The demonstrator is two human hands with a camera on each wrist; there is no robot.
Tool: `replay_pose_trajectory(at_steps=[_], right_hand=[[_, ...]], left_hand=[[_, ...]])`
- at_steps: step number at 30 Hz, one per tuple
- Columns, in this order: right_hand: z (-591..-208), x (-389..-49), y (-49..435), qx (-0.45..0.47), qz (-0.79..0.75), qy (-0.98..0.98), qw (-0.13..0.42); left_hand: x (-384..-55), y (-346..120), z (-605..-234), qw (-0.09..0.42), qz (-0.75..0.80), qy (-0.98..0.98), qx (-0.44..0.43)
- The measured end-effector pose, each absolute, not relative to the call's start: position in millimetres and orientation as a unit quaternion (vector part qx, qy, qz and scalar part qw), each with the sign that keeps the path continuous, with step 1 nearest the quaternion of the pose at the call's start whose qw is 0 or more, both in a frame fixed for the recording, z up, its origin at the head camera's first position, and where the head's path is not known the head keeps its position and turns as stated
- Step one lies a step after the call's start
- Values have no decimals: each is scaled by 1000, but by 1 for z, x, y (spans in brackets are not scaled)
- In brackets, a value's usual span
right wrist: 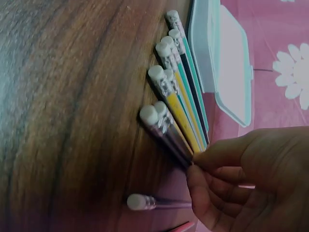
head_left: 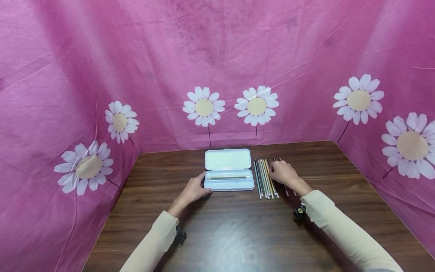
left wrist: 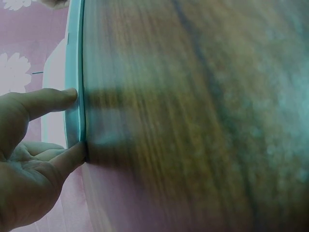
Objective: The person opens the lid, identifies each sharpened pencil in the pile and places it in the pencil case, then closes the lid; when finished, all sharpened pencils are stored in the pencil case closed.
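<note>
Head view takes in a dark wood-grain desk (head_left: 231, 230), an open white plastic pencil case (head_left: 229, 186) near its far edge, and a left hand (head_left: 193, 189) gripping the case's near left corner. Right wrist view details what the head view obscures: a right hand (right wrist: 263, 171), at the end of a multicoloured pencil row (right wrist: 184, 106) beside the case, pinching a slim dark pencil (right wrist: 172, 146) with white eraser (right wrist: 148, 115).

We saw an open white case (head_left: 227, 160) holding a pencil (head_left: 228, 177) lengthwise, just left of a row of eraser-tipped pencils (head_left: 264, 177).
</note>
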State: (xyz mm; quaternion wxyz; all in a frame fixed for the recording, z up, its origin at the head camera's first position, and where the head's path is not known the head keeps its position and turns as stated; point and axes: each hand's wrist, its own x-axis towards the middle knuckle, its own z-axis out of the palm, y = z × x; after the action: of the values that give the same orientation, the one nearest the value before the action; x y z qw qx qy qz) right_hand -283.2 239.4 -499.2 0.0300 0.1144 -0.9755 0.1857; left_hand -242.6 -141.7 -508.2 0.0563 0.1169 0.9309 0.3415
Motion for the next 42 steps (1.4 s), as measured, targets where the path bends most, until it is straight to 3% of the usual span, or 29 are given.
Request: replay_pose_trajectory(at_steps=[7, 12, 22, 42], right_hand=[[-499, -282, 235, 82, 194, -977, 27], [-525, -298, 244, 81, 172, -981, 38], [-496, -280, 227, 35, 168, -985, -20], [-493, -275, 228, 15, 185, -982, -16]], left_hand=[[-243, -142, -508, 52, 341, 931, 122], [-243, -142, -507, 54, 342, 931, 117], [-243, -143, -508, 58, 349, 928, 116], [-243, -143, -509, 53, 344, 930, 118]])
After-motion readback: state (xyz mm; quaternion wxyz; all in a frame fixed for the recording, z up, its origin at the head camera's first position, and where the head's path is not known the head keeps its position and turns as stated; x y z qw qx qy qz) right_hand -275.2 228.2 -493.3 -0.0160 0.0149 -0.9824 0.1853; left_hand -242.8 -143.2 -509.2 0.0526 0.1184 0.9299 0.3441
